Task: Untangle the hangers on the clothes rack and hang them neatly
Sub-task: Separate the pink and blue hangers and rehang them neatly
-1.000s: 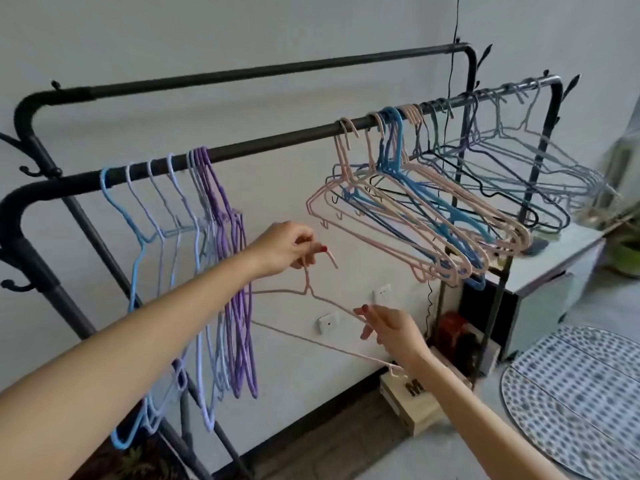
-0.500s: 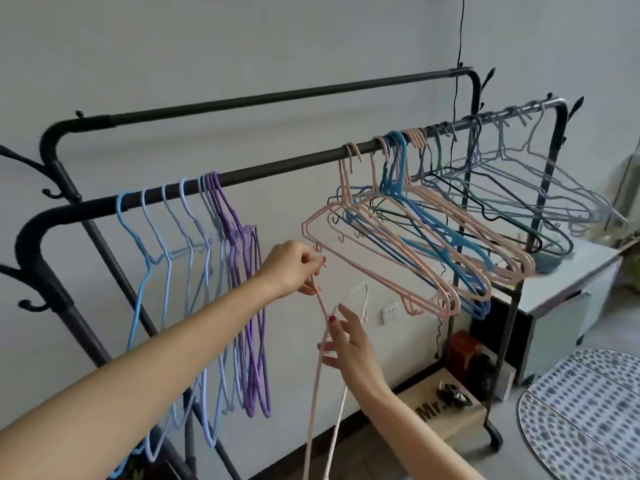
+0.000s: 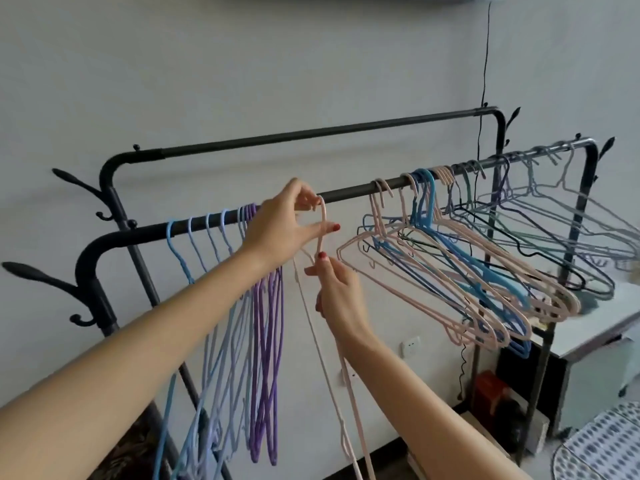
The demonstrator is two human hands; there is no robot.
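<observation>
Hangers already sorted, the blue hangers (image 3: pixel 180 251) and then the purple hangers (image 3: pixel 265 341), hang flat and parallel to the left of the fingers, partly hidden behind the left wrist. The left hand (image 3: pixel 277 230) pinches the hook of a pink hanger (image 3: pixel 322 220) right at the front rail (image 3: pixel 349 194), probably so the hook can be tipped over the bar. Just below those fingertips the right hand (image 3: pixel 337 296) grips the neck, fingers curled round it, apparently steadying the body, which trails down between the forearms. Bare rail runs from the fingers rightward to the first pink hook, giving room to seat this one. Beyond that gap the tangled cluster (image 3: pixel 450 271) splays outward, its nearest pink shoulder close to the right hand's fingers, a likely snag.
</observation>
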